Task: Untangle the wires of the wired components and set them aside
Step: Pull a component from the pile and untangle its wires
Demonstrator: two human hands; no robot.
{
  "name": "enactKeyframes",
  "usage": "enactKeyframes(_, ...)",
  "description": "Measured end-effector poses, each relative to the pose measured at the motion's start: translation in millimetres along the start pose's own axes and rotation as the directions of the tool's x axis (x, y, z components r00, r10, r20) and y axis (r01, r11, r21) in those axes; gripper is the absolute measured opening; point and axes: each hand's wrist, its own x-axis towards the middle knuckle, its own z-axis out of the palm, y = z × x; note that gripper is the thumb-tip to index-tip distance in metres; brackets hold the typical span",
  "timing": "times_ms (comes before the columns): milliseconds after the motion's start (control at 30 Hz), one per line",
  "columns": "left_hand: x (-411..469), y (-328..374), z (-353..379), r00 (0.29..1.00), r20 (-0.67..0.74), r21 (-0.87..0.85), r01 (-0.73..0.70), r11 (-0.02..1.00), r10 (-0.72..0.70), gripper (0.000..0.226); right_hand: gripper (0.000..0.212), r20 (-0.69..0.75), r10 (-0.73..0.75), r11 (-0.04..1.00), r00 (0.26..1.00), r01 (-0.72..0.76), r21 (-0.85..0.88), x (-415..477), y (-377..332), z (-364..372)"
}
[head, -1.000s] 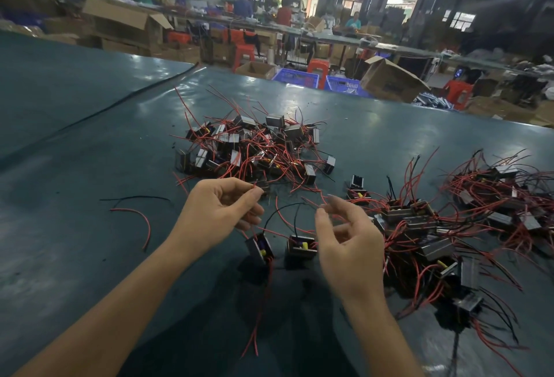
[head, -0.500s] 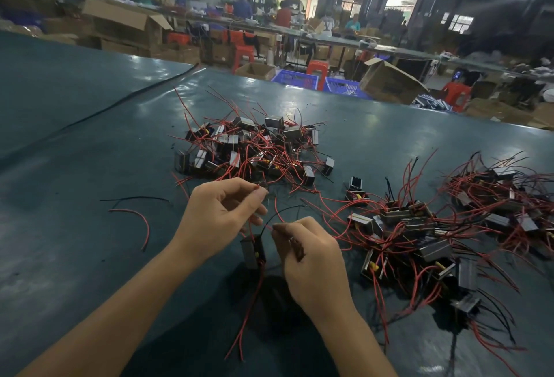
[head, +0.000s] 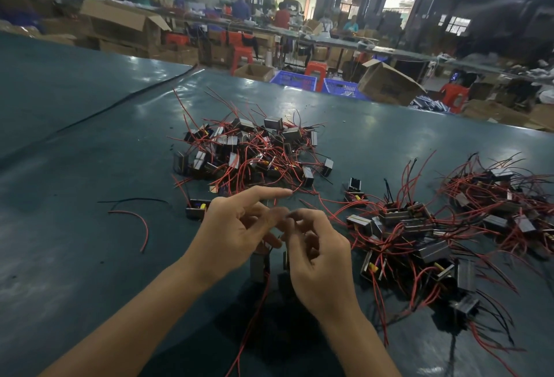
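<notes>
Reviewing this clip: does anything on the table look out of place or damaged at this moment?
Yes, slightly. A loose black wire and a loose red wire lie on the table to the left of the left hand, attached to no component. They may be cut or pulled-off leads, but the picture does not show which.

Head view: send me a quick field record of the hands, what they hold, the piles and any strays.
left hand: index finger straight, rest blurred, grip unclear
right hand: fingers curled, seems to pinch the held component by its wires
held component: hangs under the hands, trailing red wire dangling below
far pile: tangled, beyond the hands
right pile: tangled, right of the hands
stray component: alone, beside the left hand
loose red wire: curved, on the table left of the hands
loose black wire: just beyond it
</notes>
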Motion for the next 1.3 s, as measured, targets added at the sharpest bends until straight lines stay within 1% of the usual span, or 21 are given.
enactKeyframes(67, -0.6, 1.4, 0.3, 0.999, -0.026, -0.022, 0.025, 0.999, -0.025, 0.037, 0.012, -0.012, 0.003, 1.000, 1.000, -0.003, 0.000, 1.0, -1.3, 0.1)
enactKeyframes(133, -0.1, 2.1, -0.9, 0.996, -0.054, -0.045, 0.072, 0.996, -0.074, 0.033, 0.011, -0.019, 0.030, 1.000, 0.999, -0.030, 0.004, 1.9, -2.0, -0.2)
enactKeyframes(233, 0.6, 3.9, -0.8, 0.994, -0.046, -0.032, 0.094, 0.995, -0.095, 0.027, 0.008, -0.022, 0.075, 0.994, 0.997, -0.073, 0.084, 2.3, -5.4, -1.1)
enactKeyframes(300, 0.3, 4.6, 0.4, 0.996, -0.058, 0.009, 0.065, 0.998, -0.064, 0.023, 0.009, -0.006, 0.125, 0.982, 0.992, -0.122, 0.145, 2.9, -8.3, -2.8)
enactKeyframes(367, -0.4, 5.1, 1.4, 0.998, -0.064, 0.072, 0.009, 0.997, -0.004, 0.022, 0.014, 0.028, 0.159, 0.969, 0.987, -0.161, 0.188, 3.0, -11.0, -4.0)
enactKeyframes(433, -0.1, 6.9, 2.0, 0.998, -0.033, 0.147, -0.056, 0.988, 0.061, 0.024, 0.018, 0.034, 0.166, 0.965, 0.986, -0.169, 0.200, 3.2, -13.8, -4.0)
enactKeyframes(500, 0.2, 8.1, 2.4, 0.993, 0.030, 0.236, -0.119, 0.965, 0.115, 0.027, 0.015, -0.015, 0.146, 0.974, 0.989, -0.141, 0.180, 4.2, -14.8, -4.1)
enactKeyframes(567, -0.5, 8.8, 2.6, 0.991, 0.075, 0.282, -0.131, 0.950, 0.114, 0.034, 0.009, -0.050, 0.122, 0.982, 0.991, -0.113, 0.149, 5.0, -13.5, -3.9)
enactKeyframes(633, -1.3, 9.2, 1.7, 0.992, 0.095, 0.300, -0.110, 0.948, 0.086, 0.040, 0.012, -0.053, 0.111, 0.984, 0.992, -0.102, 0.143, 4.7, -12.2, -3.4)
enactKeyframes(700, -0.9, 9.4, 0.0, 0.992, 0.099, 0.300, -0.108, 0.948, 0.081, 0.040, 0.013, -0.045, 0.096, 0.986, 0.994, -0.089, 0.138, 4.4, -11.5, -3.6)
enactKeyframes(800, 2.6, 9.4, -3.6, 0.989, 0.107, 0.280, -0.127, 0.951, 0.101, 0.025, 0.012, -0.021, 0.064, 0.991, 0.998, -0.061, 0.120, 5.3, -9.7, -5.8)
enactKeyframes(900, 4.8, 7.5, -7.0, 0.995, 0.085, 0.252, -0.075, 0.965, 0.055, 0.014, 0.011, -0.028, 0.081, 0.990, 0.996, -0.077, 0.116, 6.8, -5.5, -9.7)
enactKeyframes(1033, 3.5, 6.3, -7.2, 0.996, 0.089, 0.218, -0.018, 0.976, -0.002, 0.012, 0.012, -0.042, 0.114, 0.985, 0.993, -0.107, 0.133, 7.0, -1.8, -9.9)
enactKeyframes(1100, 2.3, 7.2, -4.4, 0.996, 0.089, 0.203, -0.016, 0.979, -0.003, 0.008, 0.011, -0.041, 0.150, 0.969, 0.988, -0.139, 0.206, 6.8, -3.2, -9.6)
enactKeyframes(1133, 1.7, 7.9, -2.6, 0.997, 0.083, 0.199, -0.024, 0.980, 0.008, 0.008, 0.010, -0.029, 0.190, 0.947, 0.981, -0.175, 0.271, 6.9, -4.6, -9.9)
enactKeyframes(1200, 0.5, 7.9, 0.5, 0.998, 0.060, 0.188, -0.028, 0.982, 0.017, 0.010, 0.017, 0.017, 0.284, 0.869, 0.959, -0.265, 0.417, 7.7, -6.5, -10.5)
enactKeyframes(1233, 0.2, 7.4, 1.1, 0.999, 0.044, 0.179, -0.015, 0.984, 0.008, 0.008, 0.021, 0.030, 0.319, 0.838, 0.947, -0.297, 0.457, 8.2, -6.8, -10.6)
enactKeyframes(1300, -0.4, 5.7, 1.2, 0.999, 0.013, 0.145, 0.032, 0.989, -0.034, 0.005, 0.019, 0.021, 0.347, 0.835, 0.938, -0.319, 0.448, 8.8, -6.4, -10.0)
